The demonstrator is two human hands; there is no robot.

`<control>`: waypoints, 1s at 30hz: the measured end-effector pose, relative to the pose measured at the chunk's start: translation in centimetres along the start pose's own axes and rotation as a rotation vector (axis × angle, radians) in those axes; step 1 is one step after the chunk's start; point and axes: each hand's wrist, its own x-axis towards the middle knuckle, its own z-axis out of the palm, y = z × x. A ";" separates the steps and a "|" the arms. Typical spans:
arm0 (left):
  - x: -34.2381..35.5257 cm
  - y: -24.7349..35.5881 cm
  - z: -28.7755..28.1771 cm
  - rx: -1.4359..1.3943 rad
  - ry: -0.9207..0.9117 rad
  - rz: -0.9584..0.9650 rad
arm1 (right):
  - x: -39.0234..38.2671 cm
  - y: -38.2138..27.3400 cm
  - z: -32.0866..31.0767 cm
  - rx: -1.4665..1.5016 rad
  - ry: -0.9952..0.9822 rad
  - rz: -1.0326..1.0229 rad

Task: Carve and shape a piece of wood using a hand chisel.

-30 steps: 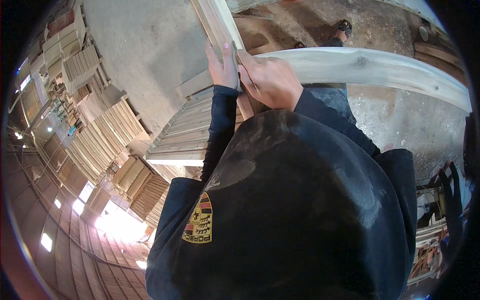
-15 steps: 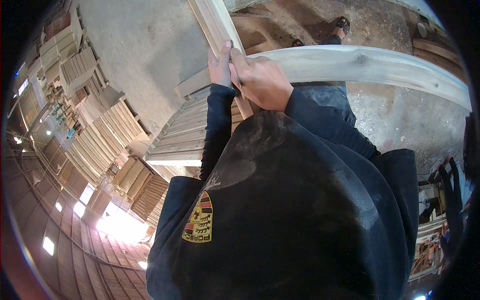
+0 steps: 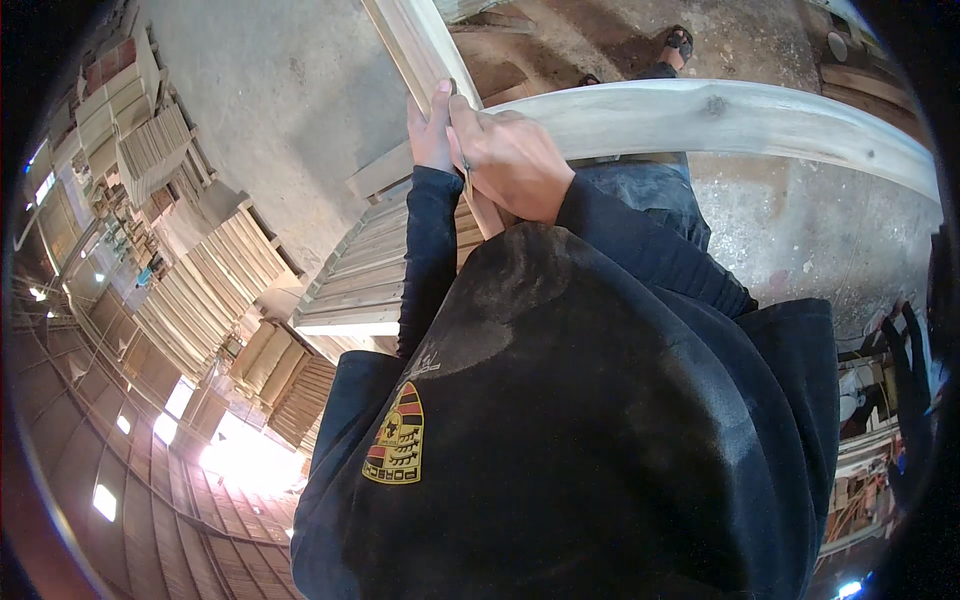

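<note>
The wooden bar (image 3: 418,45) lies beneath both hands at twelve o'clock in the view, its upper length running toward eleven o'clock and its lower end reaching toward the dark shirt (image 3: 590,420). The left hand (image 3: 430,140) grips the bar from its nine-o'clock side: the thumb rests along the upper face, pointing to about twelve o'clock, while a finger shows at the left edge and the others are hidden. The right hand (image 3: 512,160) lies over the bar from the three-o'clock side, its fingers bent and drawn close together, the foremost beside the left thumb. A thin strip (image 3: 467,178) shows at the right hand's nine-o'clock edge; whether the fingers pinch it cannot be told. From the right hand, a broad curved board (image 3: 740,120) arches toward three o'clock. A sandalled foot (image 3: 679,45) appears at two o'clock. A slatted wooden panel (image 3: 355,275) lies between seven and eight o'clock from the hands; stacked boards (image 3: 205,305) stand at nine o'clock in the view.
</note>
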 end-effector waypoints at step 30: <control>3.0 -4.7 -4.4 0.334 -0.146 0.313 | 0.4 -1.2 1.5 -0.287 0.195 -0.164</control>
